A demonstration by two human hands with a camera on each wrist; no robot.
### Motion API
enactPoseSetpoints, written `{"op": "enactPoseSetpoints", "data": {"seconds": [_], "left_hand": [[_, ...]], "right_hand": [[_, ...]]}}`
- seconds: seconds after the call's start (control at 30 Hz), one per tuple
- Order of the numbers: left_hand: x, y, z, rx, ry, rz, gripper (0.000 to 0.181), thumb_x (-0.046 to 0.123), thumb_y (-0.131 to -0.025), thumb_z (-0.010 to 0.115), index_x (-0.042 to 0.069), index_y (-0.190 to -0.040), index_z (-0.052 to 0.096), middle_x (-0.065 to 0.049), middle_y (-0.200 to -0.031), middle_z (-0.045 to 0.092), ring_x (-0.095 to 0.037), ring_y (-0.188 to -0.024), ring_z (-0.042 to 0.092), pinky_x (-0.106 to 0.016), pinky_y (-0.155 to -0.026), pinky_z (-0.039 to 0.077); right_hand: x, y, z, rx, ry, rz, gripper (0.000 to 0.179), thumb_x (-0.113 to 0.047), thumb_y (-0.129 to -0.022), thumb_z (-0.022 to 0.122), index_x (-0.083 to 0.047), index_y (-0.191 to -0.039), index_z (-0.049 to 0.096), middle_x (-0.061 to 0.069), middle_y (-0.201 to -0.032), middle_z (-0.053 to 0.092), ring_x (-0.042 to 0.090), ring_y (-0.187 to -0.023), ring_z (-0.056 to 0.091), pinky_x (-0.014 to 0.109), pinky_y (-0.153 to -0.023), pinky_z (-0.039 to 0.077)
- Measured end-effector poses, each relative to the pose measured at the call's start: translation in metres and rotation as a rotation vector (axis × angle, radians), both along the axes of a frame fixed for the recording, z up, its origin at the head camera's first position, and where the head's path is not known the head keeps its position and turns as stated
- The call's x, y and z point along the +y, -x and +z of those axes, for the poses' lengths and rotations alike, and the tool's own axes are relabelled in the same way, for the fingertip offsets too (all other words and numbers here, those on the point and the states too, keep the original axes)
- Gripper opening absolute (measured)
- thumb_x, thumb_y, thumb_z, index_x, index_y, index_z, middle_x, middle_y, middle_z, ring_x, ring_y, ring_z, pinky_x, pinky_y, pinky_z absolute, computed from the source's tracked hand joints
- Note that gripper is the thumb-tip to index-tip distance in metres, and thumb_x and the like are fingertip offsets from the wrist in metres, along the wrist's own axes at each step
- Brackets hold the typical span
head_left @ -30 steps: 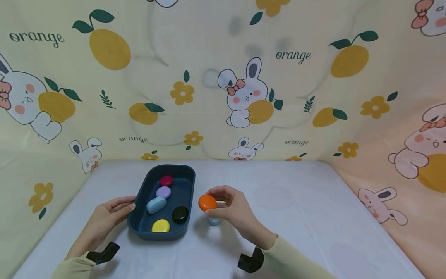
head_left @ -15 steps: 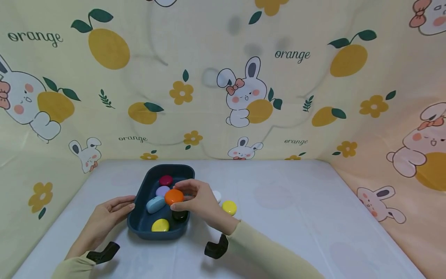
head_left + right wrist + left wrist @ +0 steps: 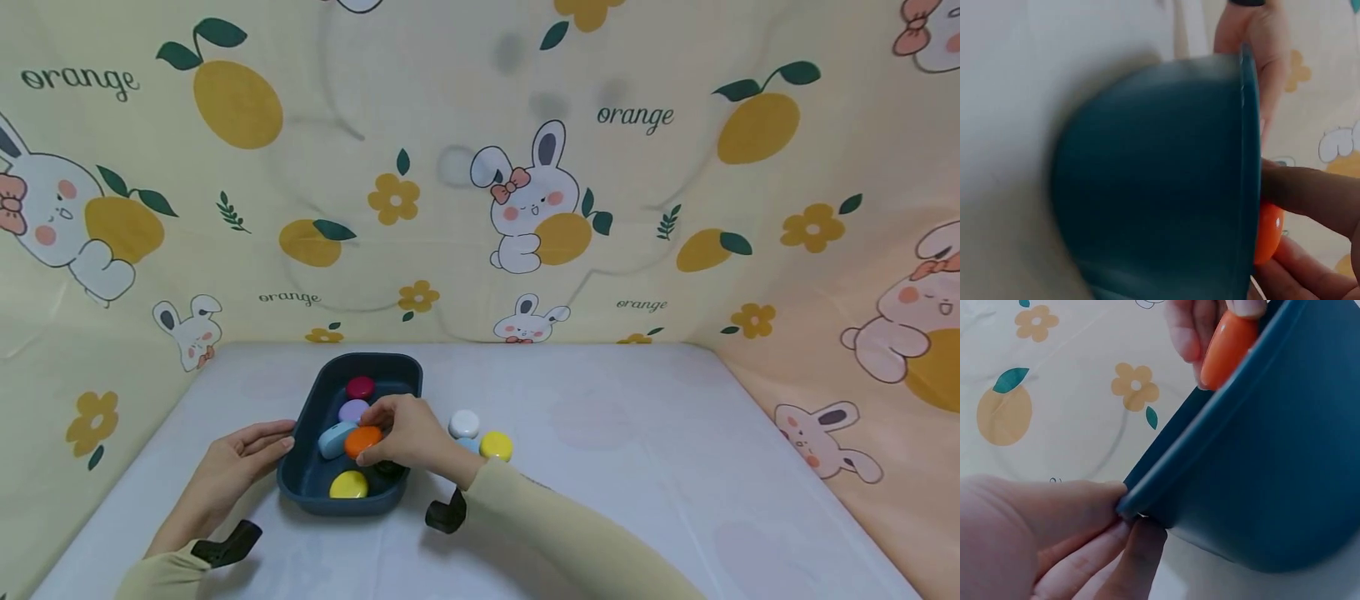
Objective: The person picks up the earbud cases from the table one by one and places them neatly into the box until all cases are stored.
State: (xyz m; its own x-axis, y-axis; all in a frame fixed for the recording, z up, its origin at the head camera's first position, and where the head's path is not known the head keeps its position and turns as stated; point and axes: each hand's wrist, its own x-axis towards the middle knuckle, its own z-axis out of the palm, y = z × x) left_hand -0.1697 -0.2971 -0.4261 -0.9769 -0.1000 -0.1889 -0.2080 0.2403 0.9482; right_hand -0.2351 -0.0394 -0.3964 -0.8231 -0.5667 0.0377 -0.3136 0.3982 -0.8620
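Note:
A dark blue plastic box (image 3: 352,506) with rounded corners stands on the table. My left hand (image 3: 225,475) holds its left rim; in the left wrist view the thumb meets the rim and the fingers (image 3: 1141,550) lie under it. Over the inside of the box, my right hand (image 3: 408,433) pinches a smooth orange rounded disc (image 3: 363,442) between thumb and fingers. Inside lie a dark red disc (image 3: 360,387), a lilac disc (image 3: 354,412), a light blue piece (image 3: 337,440) on its side and a yellow disc (image 3: 348,484). A black disc is mostly hidden by my right hand.
Right of the box, a white disc (image 3: 464,423), a yellow disc (image 3: 497,446) and a partly hidden light blue disc (image 3: 468,444) lie together on the white table (image 3: 637,433). A printed cloth (image 3: 450,250) rises behind and at both sides.
My right hand has carried the orange disc leftward from beside the box to over it, then lowered it inside. The left hand has stayed at the rim.

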Motion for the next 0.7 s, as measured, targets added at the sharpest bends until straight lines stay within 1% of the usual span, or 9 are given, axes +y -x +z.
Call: {"op": "enactPoseSetpoints", "data": {"seconds": [0.13, 0.3, 0.43, 0.6, 0.7], "left_hand": [[0.0, 0.0, 0.001, 0.001, 0.003, -0.002, 0.064, 0.035, -0.094, 0.069, -0.001, -0.142, 0.048, -0.019, -0.136, 0.056, -0.019, -0.114, 0.061, -0.033, -0.091, 0.053], [0.0, -0.001, 0.0, -0.007, 0.008, -0.002, 0.064, 0.036, -0.093, 0.069, 0.0, -0.142, 0.048, -0.019, -0.137, 0.055, -0.021, -0.115, 0.061, -0.033, -0.091, 0.053], [-0.001, -0.001, 0.0, -0.004, 0.003, -0.006, 0.064, 0.036, -0.094, 0.069, 0.0, -0.142, 0.048, -0.018, -0.136, 0.056, -0.019, -0.113, 0.061, -0.033, -0.091, 0.053], [-0.001, -0.001, 0.0, -0.002, -0.005, -0.009, 0.064, 0.036, -0.094, 0.069, 0.0, -0.142, 0.048, -0.018, -0.135, 0.057, -0.018, -0.112, 0.062, -0.032, -0.091, 0.053], [0.0, -0.001, 0.002, 0.0, -0.001, -0.01, 0.064, 0.036, -0.094, 0.069, -0.001, -0.142, 0.048, -0.018, -0.135, 0.057, -0.018, -0.112, 0.062, -0.032, -0.09, 0.053]], "right_hand": [[-0.005, 0.002, -0.001, 0.011, -0.046, 0.001, 0.039, -0.014, -0.07, 0.091, -0.012, -0.103, 0.071, -0.011, -0.091, 0.066, 0.005, -0.083, 0.059, 0.018, -0.077, 0.051], [-0.009, 0.003, 0.0, 0.023, -0.074, 0.018, 0.038, -0.014, -0.07, 0.091, -0.011, -0.102, 0.071, -0.011, -0.091, 0.066, 0.005, -0.083, 0.059, 0.017, -0.077, 0.051], [-0.011, 0.005, -0.001, 0.022, -0.058, 0.017, 0.037, -0.013, -0.071, 0.091, -0.011, -0.102, 0.071, -0.01, -0.092, 0.067, 0.005, -0.083, 0.06, 0.017, -0.078, 0.051], [-0.015, 0.008, -0.002, -0.025, -0.022, -0.007, 0.035, -0.014, -0.07, 0.091, -0.011, -0.099, 0.071, -0.009, -0.089, 0.068, 0.006, -0.081, 0.06, 0.018, -0.076, 0.052], [-0.017, 0.009, -0.003, -0.045, -0.02, -0.022, 0.034, -0.015, -0.07, 0.092, -0.012, -0.097, 0.071, -0.009, -0.087, 0.067, 0.006, -0.08, 0.06, 0.018, -0.074, 0.052]]}}
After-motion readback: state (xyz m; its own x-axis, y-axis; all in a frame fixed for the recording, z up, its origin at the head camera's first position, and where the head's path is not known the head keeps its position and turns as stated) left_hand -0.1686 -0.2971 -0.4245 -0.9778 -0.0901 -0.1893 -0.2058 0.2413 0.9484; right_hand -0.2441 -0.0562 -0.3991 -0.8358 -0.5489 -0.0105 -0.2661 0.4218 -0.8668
